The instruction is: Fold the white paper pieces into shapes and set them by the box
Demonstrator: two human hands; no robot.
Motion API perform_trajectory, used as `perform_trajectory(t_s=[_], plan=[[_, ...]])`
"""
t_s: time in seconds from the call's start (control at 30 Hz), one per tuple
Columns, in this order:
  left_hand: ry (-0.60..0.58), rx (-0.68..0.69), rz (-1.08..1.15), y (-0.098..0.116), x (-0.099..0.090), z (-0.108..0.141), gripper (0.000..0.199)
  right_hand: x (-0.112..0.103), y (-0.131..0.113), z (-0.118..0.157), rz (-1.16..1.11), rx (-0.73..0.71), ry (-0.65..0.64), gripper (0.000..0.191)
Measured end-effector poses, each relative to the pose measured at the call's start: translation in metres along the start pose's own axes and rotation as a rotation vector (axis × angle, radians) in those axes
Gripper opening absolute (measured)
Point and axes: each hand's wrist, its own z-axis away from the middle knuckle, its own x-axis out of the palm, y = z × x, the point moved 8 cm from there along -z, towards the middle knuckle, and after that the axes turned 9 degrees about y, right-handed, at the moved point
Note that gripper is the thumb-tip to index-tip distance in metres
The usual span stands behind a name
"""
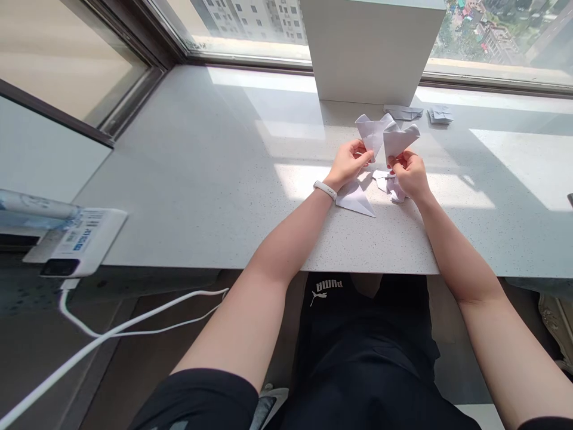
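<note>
The worktop (201, 179) is pale, with small dark specks and patches of sunlight. On it, just nearer than the left hand (351, 162), lies a pointed folded paper (356, 199). Below the right hand (409, 173) are small folded papers (396, 188), close together. Beyond this hand lie a flat paper strip (403, 113) and a small paper stack (441, 114). Beyond both hands stands a pale block (371, 57).

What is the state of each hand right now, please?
Left hand: closed, pinching a folded paper.
Right hand: closed, pinching another folded paper.
</note>
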Motion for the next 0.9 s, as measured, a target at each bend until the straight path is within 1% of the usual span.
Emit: perform_trajectory(t_s=[0.07, 0.17, 0.27, 0.37, 0.5, 0.6, 0.73, 0.9], plan=[[-0.010, 0.016, 0.002, 0.004, 0.002, 0.001, 0.039, 0.006, -0.003, -0.001, -0.014, -0.013, -0.003, 0.036], [-0.043, 0.033, 0.009, 0.008, 0.004, 0.003, 0.047, 0.013, -0.007, -0.002, -0.046, -0.039, -0.001, 0.042], [-0.094, 0.030, 0.037, 0.010, 0.007, 0.006, 0.048, 0.015, -0.010, -0.002, -0.045, -0.060, 0.021, 0.049], [-0.128, 0.016, 0.065, 0.011, 0.010, 0.008, 0.043, 0.015, -0.014, -0.001, 0.013, -0.057, 0.018, 0.052], [-0.125, -0.020, 0.088, 0.013, 0.012, 0.009, 0.031, 0.015, -0.023, 0.003, 0.080, -0.030, -0.007, 0.052], [-0.124, -0.029, 0.092, 0.017, 0.012, 0.010, 0.024, 0.014, -0.033, 0.005, 0.111, -0.068, 0.006, 0.051], [-0.145, -0.038, 0.082, 0.019, 0.012, 0.012, 0.020, 0.014, -0.039, 0.007, 0.122, -0.100, -0.009, 0.060], [-0.139, -0.055, 0.076, 0.017, 0.012, 0.012, 0.027, 0.012, -0.032, 0.006, 0.088, -0.057, 0.012, 0.046]])
